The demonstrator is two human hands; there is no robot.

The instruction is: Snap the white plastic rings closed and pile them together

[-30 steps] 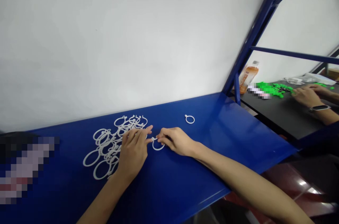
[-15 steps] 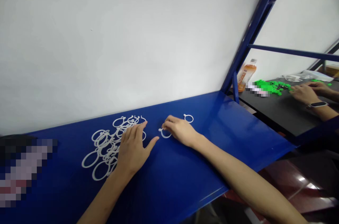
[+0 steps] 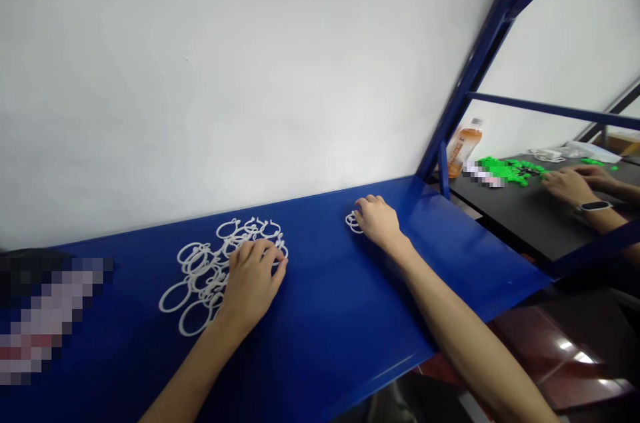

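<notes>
I see white rings by the right hand (image 3: pixel 354 230) on the blue table (image 3: pixel 320 336), near its far edge. There look to be at least two, one partly over the other, and the hand hides some of them. The right hand (image 3: pixel 379 218) is over them with its fingers bent down. I can't tell if it is pinching a ring or has let go.

The big pile of white rings (image 3: pixel 204 267) is well apart, to the left. Those rings lie flat and loose, on top of each other, and their little ends poke out. The left hand (image 3: pixel 253 280) is over the right side of the pile. Its fingers are curled and its thumb is near a ring at the edge (image 3: pixel 287 252). I can't tell if it grips that ring or only touches it.

I think the rings could snag, because the little ends can hook into each other. Then one pull might drag up two or three. The small rings by the right hand could slide too if the fingers bump them, since the table looks smooth.

Behind is a pale wall (image 3: pixel 250 76). Past the blue post (image 3: pixel 465 83), another person's hands (image 3: pixel 570 184) are near green bits (image 3: pixel 500 168) on a black table (image 3: pixel 500 216), with a bottle (image 3: pixel 465 151) beside them.
</notes>
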